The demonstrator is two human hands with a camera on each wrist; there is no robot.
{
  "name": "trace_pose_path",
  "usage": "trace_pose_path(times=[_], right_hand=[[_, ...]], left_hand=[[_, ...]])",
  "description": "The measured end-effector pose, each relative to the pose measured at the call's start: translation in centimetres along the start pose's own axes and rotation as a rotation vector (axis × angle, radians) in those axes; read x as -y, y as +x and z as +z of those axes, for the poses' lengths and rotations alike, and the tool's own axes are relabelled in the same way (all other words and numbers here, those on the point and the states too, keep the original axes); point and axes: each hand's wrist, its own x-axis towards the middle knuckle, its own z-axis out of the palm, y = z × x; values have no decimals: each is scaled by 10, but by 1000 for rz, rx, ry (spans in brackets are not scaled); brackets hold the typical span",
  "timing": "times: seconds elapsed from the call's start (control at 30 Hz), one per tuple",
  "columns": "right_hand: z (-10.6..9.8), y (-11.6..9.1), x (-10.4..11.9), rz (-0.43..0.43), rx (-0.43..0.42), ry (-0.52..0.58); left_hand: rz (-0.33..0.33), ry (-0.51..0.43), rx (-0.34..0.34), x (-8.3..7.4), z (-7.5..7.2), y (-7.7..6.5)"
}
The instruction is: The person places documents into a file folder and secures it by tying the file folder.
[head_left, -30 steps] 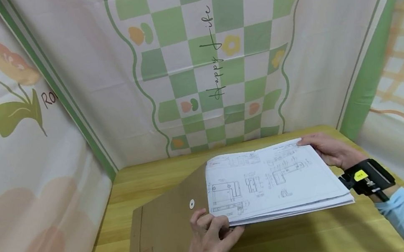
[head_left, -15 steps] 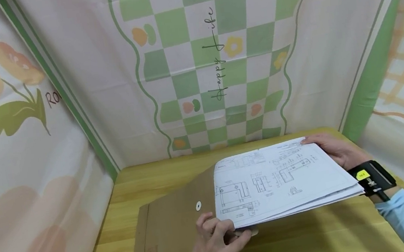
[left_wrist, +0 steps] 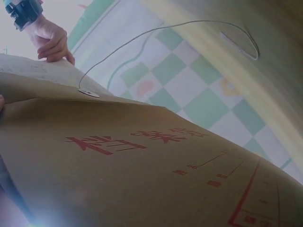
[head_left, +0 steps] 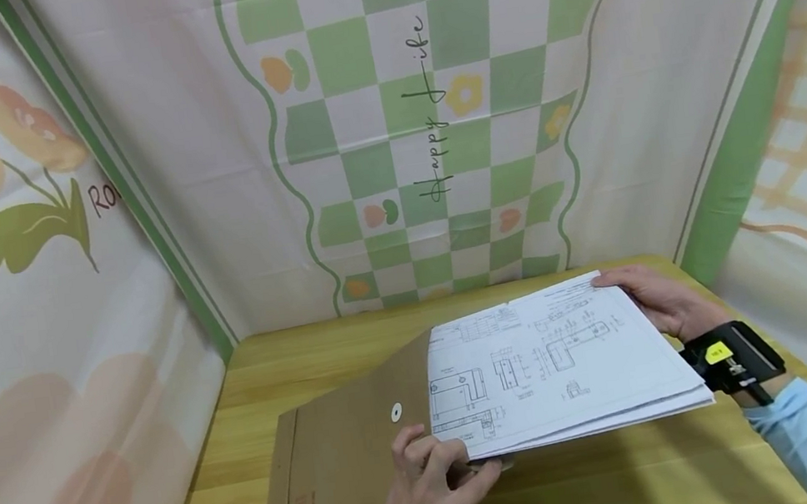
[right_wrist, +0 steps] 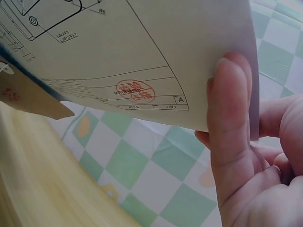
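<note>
A brown kraft file envelope (head_left: 346, 461) with red print lies tilted above the table at the left, its mouth facing right. A stack of white paper sheets (head_left: 540, 378) with technical drawings sticks out of that mouth; the left ends are hidden inside. My left hand (head_left: 428, 484) grips the envelope at the near corner of its mouth, fingers curled. At the far right corner of the sheets, my right hand (head_left: 651, 301) pinches them, thumb on top, as the right wrist view shows. A round white button (head_left: 396, 412) sits on the envelope, with a white string (left_wrist: 189, 22) hanging from a disc.
Beneath everything is a yellow wood-grain table (head_left: 295, 358). Patterned fabric curtains (head_left: 199, 185) enclose it at the back and both sides. A black camera strap (head_left: 737, 354) wraps the right wrist.
The envelope and left hand first shifted slightly right. Since then the right hand has moved the sheets left, and a little more of the drawing is covered by the envelope.
</note>
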Motion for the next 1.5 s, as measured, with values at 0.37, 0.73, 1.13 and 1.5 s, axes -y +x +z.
trace_pose_path(times=[0.37, 0.73, 1.13, 1.5], right_hand=[[6, 4, 1, 11, 38, -5], [12, 10, 2, 4, 58, 6], [18, 17, 1, -17, 39, 1], [22, 24, -2, -19, -13, -45]], left_hand=[[59, 39, -24, 0, 2, -2], [29, 5, -9, -5, 1, 1], [3, 2, -3, -6, -1, 1], [-6, -18, -2, -6, -1, 0]])
